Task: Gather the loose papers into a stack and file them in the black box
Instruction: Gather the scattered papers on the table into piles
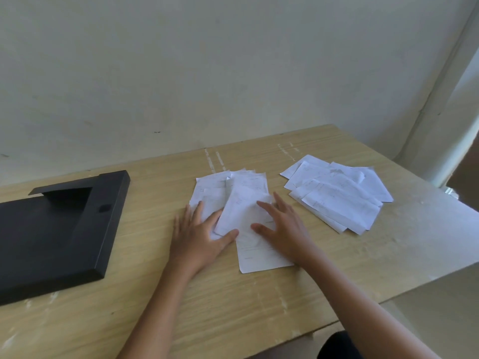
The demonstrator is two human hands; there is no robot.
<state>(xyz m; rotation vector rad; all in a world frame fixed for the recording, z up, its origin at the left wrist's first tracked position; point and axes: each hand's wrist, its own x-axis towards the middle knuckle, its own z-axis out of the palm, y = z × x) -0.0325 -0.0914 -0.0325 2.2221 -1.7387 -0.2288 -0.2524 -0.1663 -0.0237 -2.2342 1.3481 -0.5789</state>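
A loose heap of white printed papers (241, 200) lies in the middle of the wooden table. My left hand (201, 234) rests flat on the heap's left edge, fingers straight, thumb touching the top sheet. My right hand (282, 226) lies flat on the heap's right side, fingers spread. A second fan of white papers (337, 193) is spread farther right, untouched. The black box (59, 229) lies flat at the table's left, its open recess facing up.
The wooden table (207, 307) meets a pale wall at the back. Its right edge (440, 278) drops off close to the second paper fan. Bare tabletop lies in front of the papers and between the heap and the box.
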